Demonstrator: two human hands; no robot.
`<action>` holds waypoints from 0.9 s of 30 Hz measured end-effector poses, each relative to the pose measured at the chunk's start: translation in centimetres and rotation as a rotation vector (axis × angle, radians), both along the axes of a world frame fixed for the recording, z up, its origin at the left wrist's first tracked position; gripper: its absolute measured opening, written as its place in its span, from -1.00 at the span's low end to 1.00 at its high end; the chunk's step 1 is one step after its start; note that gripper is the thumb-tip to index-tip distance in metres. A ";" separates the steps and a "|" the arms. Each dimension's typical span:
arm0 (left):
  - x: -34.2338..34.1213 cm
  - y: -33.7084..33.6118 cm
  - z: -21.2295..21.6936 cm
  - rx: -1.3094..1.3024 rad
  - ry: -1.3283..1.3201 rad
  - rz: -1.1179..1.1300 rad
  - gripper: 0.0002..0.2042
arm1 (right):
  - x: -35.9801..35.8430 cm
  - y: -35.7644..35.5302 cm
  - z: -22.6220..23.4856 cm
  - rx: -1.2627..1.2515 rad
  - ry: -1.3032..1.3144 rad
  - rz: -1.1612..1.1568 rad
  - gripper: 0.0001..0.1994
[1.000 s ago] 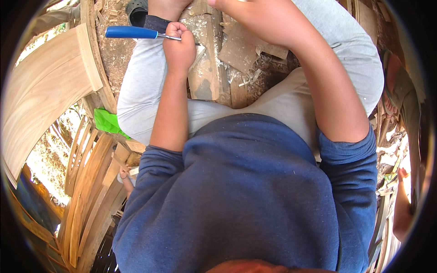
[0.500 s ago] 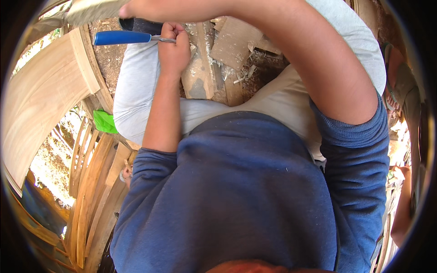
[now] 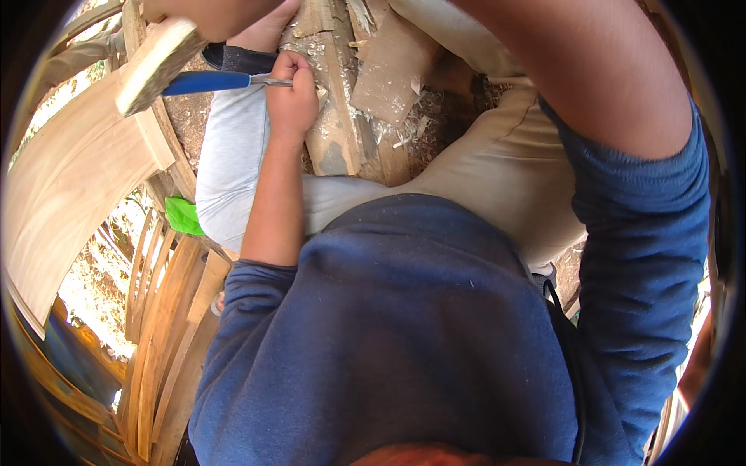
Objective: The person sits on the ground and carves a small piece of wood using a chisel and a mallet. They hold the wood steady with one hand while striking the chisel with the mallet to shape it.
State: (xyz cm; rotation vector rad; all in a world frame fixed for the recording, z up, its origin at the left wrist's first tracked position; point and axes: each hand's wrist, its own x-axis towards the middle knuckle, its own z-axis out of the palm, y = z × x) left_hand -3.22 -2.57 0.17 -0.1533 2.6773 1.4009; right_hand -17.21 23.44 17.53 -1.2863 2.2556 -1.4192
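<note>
My left hand is closed around the metal shank of a chisel, whose blue handle points out to the left. The rest of its blade is hidden by the hand. At the upper left, my right hand grips a pale wooden mallet or block; the hand is partly cut off by the picture's top edge. The near end of this wood overlaps the butt of the chisel handle in the view, and I cannot tell whether the two touch. Beneath my left hand lies a wooden board strewn with shavings.
A flat piece of wood lies between my legs among wood shavings. To the left stands a large curved pale panel, with a bright green piece near my knee. Long wooden slats fill the lower left.
The wood in my right hand has swung down and toward the chisel's handle end. My right arm has shifted outward and up. My left hand keeps its hold on the chisel, moving only slightly.
</note>
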 end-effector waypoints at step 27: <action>0.3 0.3 0.7 -0.072 0.102 0.017 -0.94 | -2.7 0.7 0.8 0.199 0.012 0.250 -0.58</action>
